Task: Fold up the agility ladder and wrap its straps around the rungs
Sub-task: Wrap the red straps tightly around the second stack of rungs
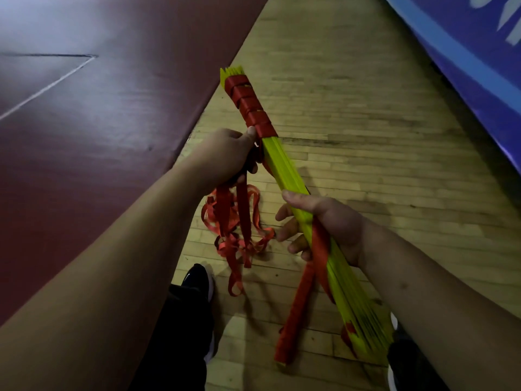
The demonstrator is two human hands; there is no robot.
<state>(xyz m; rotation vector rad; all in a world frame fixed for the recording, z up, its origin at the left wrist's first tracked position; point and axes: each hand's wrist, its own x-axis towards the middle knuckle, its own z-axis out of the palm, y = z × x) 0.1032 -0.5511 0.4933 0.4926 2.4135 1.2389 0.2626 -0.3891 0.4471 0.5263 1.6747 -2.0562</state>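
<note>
Above the wooden floor (pixel 366 136), gripping the stacked yellow rungs (pixel 277 162) mid-length with the right hand (pixel 329 224); farther out, clutching loose red straps (pixel 225 218) in the left hand (pixel 222 156), seemingly taut; farthest, strap coils (pixel 251 105) wound round the bundle's end.

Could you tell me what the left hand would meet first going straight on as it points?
Probably the yellow rungs, right beside the left hand, where the wrapped strap ends; depth is unclear.

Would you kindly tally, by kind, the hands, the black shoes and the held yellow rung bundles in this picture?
Hands: 2, left hand gripping the red straps, right hand
Black shoes: 2, left shoe, right shoe
Held bundles: 1, the yellow rung bundle
Total: 5
</note>
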